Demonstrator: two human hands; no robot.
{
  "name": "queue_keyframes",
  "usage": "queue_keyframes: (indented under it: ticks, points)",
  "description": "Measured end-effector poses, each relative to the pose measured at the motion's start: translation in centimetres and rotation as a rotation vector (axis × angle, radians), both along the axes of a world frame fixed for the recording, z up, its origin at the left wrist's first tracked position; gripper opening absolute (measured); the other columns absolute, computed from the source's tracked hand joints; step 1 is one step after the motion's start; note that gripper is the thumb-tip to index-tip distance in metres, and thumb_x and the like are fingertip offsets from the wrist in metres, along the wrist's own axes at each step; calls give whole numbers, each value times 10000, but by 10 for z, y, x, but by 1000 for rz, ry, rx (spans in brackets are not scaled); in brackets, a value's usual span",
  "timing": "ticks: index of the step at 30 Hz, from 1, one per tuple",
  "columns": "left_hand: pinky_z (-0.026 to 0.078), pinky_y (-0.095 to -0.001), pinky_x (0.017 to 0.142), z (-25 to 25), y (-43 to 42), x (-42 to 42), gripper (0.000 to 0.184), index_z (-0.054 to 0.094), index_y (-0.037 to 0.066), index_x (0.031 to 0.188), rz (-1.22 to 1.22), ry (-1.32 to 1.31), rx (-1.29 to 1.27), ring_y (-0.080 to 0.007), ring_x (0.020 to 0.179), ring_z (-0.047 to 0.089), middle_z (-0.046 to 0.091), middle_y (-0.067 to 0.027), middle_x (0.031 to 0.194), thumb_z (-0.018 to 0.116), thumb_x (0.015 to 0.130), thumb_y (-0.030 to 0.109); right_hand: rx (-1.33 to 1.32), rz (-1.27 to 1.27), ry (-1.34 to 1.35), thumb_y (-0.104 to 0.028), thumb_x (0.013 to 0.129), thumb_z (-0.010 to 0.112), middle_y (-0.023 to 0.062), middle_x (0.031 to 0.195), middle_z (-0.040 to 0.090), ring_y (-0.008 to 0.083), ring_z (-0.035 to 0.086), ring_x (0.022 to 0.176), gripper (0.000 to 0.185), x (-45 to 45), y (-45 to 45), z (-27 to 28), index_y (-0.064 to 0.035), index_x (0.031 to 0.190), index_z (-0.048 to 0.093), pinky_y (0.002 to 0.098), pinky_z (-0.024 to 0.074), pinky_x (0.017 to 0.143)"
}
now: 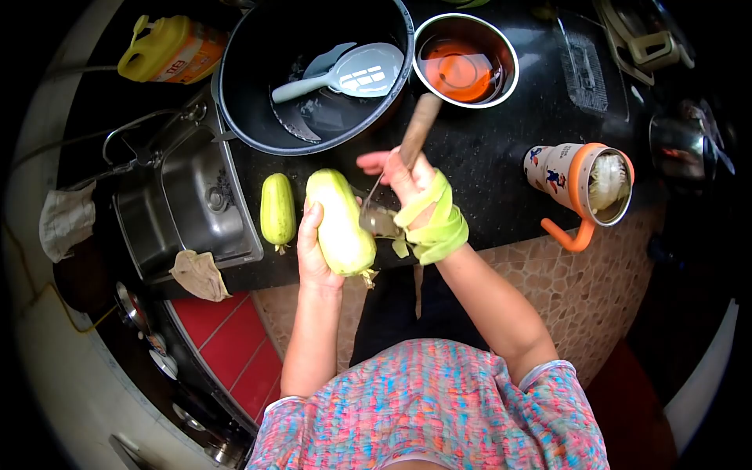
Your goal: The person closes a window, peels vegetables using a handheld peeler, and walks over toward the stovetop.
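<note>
A pale green, largely peeled gourd (pixel 339 222) stands out over the counter's front edge, with my left hand (pixel 315 249) wrapped round its lower left side. My right hand (pixel 407 182) grips a wooden-handled tool (pixel 421 129). Its metal end (pixel 379 220) is against or close beside the gourd's right side. Light green peel strips (pixel 435 223) lie around my right wrist and hang below the hand. To the left of the held gourd, a smaller yellow-green gourd (pixel 277 209) lies on the black counter (pixel 501 180).
Behind my hands are a large dark pot (pixel 249 78) holding a grey scoop and a round bowl (pixel 511 55) of reddish liquid. A steel sink (pixel 196 184) lies left, a cloth (pixel 200 274) on its edge. An orange-handled cup (pixel 558 168) sits right.
</note>
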State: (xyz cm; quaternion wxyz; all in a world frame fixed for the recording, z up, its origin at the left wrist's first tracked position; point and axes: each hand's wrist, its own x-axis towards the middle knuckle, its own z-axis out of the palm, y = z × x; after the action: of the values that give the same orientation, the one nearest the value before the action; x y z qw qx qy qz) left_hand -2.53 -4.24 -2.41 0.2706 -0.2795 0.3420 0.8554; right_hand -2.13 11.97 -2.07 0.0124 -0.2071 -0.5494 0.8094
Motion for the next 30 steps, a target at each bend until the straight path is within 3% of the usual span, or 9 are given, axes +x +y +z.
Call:
queue_keyframes:
  ticks: [3,6,9,13,17,23,27,29,30]
  points:
    - [552,-428,768,4,4,0,397,452,112,1233,-55,52,46,-280,899,628,593,-134,1067,548,885,278,-205,177,-154,-362,923,570,81,998,613,134,575,921,403,18,-5,12,-15,1128,572,285,468,830]
    - [441,-374,961,3,12,-1,476,500,21,1223,63,59,-41,-251,1060,574,597,-136,1130,566,879,344,-104,123,17,-301,935,559,104,1094,581,161,567,971,416,30,-19,6,11,1208,531,295,452,863]
    - [443,-376,959,-5,11,3,490,490,21,1230,48,91,-80,-248,1071,568,582,-135,1158,565,880,355,82,167,46,-293,929,569,116,1109,579,178,574,976,425,36,-18,0,14,1219,522,301,451,862]
    - [429,-377,974,8,17,9,519,471,10,1246,-26,167,-135,-245,1099,550,556,-145,1197,565,878,364,-14,94,42,-278,922,581,107,1049,567,153,563,903,373,34,-20,-2,9,1158,543,284,463,803]
    - [386,-377,1018,22,26,12,635,377,-1,1333,-192,220,-35,-259,1171,498,492,-172,1274,581,861,371,-9,111,-144,-291,919,587,67,845,593,132,564,762,338,28,-7,12,3,1084,561,275,477,719]
    - [372,-413,1035,26,20,27,791,197,71,1440,-191,165,-65,-278,1259,411,378,-151,1368,622,827,335,-12,-21,-100,-410,917,560,89,886,629,145,591,799,439,15,-13,-5,5,1058,583,274,476,711]
    - [508,-377,886,32,18,27,824,188,80,1441,-232,171,-67,-268,1144,516,365,-157,1370,638,809,359,-48,46,-86,-429,904,574,83,852,630,142,592,772,453,14,-15,-7,8,1024,576,272,479,701]
    - [570,-357,720,34,20,25,863,174,88,1445,-348,331,-51,-276,952,611,352,-175,1369,652,789,382,-178,-5,-191,-436,894,587,70,756,614,140,586,693,431,10,-16,-14,-7,940,571,279,478,660]
    - [574,-354,629,34,17,31,893,169,91,1448,-292,276,-87,-280,802,637,441,-190,1270,660,772,405,-168,11,-208,-426,895,588,64,686,594,141,577,624,404,7,-18,-19,-27,850,541,289,477,621]
